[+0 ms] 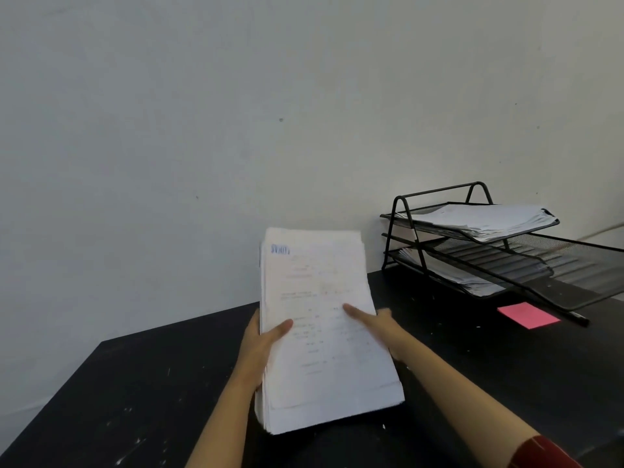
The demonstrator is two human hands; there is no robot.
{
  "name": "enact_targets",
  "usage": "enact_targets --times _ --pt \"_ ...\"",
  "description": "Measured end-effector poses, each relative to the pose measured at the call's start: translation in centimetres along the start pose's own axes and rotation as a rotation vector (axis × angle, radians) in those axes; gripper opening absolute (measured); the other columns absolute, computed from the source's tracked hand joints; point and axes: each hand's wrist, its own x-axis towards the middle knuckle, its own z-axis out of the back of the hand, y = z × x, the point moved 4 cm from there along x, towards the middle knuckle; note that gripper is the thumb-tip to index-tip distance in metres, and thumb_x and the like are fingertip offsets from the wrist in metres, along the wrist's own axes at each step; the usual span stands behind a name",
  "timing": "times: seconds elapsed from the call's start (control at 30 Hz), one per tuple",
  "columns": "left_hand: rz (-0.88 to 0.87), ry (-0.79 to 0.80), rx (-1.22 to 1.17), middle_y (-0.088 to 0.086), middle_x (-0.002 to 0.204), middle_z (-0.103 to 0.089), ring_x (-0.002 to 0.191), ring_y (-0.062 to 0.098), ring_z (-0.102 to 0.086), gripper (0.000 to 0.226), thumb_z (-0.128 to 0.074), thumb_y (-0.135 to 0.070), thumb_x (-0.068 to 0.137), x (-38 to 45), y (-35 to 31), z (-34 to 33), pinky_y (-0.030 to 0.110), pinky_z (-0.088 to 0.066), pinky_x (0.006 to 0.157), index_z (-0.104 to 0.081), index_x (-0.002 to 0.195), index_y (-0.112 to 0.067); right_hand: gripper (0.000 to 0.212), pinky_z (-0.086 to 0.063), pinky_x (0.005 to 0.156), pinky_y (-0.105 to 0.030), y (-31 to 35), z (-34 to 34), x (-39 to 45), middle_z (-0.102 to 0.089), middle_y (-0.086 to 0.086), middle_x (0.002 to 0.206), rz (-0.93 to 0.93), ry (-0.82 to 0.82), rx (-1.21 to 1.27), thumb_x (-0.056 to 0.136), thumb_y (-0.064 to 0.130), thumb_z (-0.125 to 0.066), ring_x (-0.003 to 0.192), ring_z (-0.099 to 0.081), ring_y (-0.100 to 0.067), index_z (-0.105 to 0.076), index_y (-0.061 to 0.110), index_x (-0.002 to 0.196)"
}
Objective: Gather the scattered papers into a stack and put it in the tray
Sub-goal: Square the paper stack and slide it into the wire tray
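Note:
A thick stack of white printed papers (pixel 324 373) is held up above the black table, tilted toward me, with blue writing at its top left corner. My left hand (pixel 261 342) grips its left edge, thumb on the top sheet. My right hand (pixel 374 324) grips the right edge, thumb across the top page. The black wire-mesh tray rack (pixel 405 214) stands at the back right, apart from the stack. Its top tier and lowest tier hold papers; the middle tier sticks out toward the right and looks bare.
The black table (pixel 141 393) is scuffed with white marks. A pink sticky note (pixel 528 315) lies in front of the rack, with a black pen (pixel 579 319) beside it. A plain pale wall stands right behind the table.

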Motion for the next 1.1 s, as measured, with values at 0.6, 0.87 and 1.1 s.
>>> enact_targets --times 0.6,0.87,1.1 --pt "-0.166 -0.128 0.029 -0.005 0.113 -0.062 0.1 0.012 -0.061 0.043 -0.066 -0.025 0.087 1.4 -1.7 -5.4 0.023 -0.052 0.071 -0.046 0.124 -0.023 0.053 -0.059 0.069 -0.028 2.7 4.0 -1.2 -0.06 -0.001 0.121 0.517 -0.025 0.083 0.083 0.017 -0.071 0.102 -0.065 -0.017 -0.044 0.026 0.128" --pt "-0.186 -0.11 0.034 -0.002 0.111 -0.063 0.098 0.014 -0.063 0.043 -0.068 -0.027 0.084 2.7 -4.2 -5.7 0.026 -0.053 0.072 -0.047 0.121 -0.02 0.06 -0.055 0.064 -0.019 4.5 4.7 -0.7 -0.061 0.0 0.12 0.559 0.037 0.04 0.077 0.012 -0.076 0.099 -0.064 -0.01 -0.046 0.023 0.128" --pt "-0.446 -0.178 0.134 -0.003 0.106 -0.053 0.092 0.014 -0.059 0.049 -0.068 -0.015 0.085 3.8 -10.4 -6.1 0.015 -0.053 0.058 -0.038 0.124 -0.021 0.067 -0.055 0.087 -0.041 11.4 5.8 -2.0 -0.053 -0.003 0.126 0.786 -0.081 -0.043 0.079 0.035 -0.068 0.109 -0.061 -0.022 -0.032 0.034 0.135"
